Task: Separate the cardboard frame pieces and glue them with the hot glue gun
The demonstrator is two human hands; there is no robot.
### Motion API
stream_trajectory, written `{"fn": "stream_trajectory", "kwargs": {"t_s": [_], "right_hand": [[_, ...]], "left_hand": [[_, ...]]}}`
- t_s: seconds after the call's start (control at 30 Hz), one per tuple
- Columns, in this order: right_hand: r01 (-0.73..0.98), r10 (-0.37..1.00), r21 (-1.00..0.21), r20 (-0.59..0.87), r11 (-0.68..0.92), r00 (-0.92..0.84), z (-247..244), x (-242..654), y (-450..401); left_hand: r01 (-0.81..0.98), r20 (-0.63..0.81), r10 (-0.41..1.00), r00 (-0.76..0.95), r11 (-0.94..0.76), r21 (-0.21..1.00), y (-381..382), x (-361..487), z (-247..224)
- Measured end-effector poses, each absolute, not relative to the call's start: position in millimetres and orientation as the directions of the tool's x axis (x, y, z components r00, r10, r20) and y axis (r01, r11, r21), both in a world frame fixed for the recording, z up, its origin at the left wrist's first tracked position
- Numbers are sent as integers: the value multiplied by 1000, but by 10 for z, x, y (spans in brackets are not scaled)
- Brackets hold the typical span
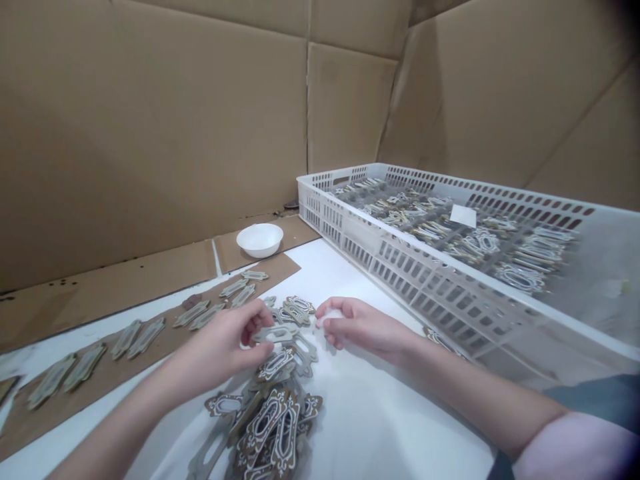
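Note:
My left hand (245, 340) pinches a pale, elongated metal plate (276, 333) with a slot in its middle, just above a heap of similar plates. To its right, my right hand (355, 323) is closed on a small white wad (331, 316); whether it is cloth or paper I cannot tell. Below the hands lies the heap of ornate slotted plates (270, 427), brown with white scrollwork, some turned to their plain grey backs. On a brown cardboard strip (165, 363) at the left, several plates (145, 335) rest in pairs, plain side up.
A white bowl (260, 240) sits on cardboard behind the strip. At the right stands a large white perforated crate (380, 247) holding rows of plates (480, 241) and a white card (463, 215). Cardboard walls (200, 120) enclose the white table (380, 407).

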State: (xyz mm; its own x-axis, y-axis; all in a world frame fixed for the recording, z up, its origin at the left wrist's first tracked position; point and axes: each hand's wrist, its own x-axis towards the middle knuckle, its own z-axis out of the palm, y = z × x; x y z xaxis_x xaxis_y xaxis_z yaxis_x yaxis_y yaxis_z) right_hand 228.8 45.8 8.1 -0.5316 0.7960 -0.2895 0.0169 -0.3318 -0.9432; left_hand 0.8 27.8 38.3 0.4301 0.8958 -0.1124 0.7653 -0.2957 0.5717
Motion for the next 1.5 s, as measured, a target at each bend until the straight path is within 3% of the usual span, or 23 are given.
{"fn": "stream_trajectory", "kwargs": {"t_s": [0.13,0.4,0.9,1.1,1.5], "right_hand": [[99,812,-961,-271,-258,-517,110,2260,408],[161,849,-972,-229,-172,-476,73,2201,360],[213,922,-972,13,103,-387,48,2086,260],[271,940,-956,12,110,-340,51,2083,254],[324,948,-944,-38,70,-315,21,2061,229]], "left_hand": [[706,6,940,342,-261,658,181,317,188],[623,68,973,221,-194,757,24,450,17],[609,207,941,267,-331,721,-30,490,-70],[550,213,934,286,-342,762,-43,486,-48],[442,144,974,177,-209,872,-21,512,-24]]}}
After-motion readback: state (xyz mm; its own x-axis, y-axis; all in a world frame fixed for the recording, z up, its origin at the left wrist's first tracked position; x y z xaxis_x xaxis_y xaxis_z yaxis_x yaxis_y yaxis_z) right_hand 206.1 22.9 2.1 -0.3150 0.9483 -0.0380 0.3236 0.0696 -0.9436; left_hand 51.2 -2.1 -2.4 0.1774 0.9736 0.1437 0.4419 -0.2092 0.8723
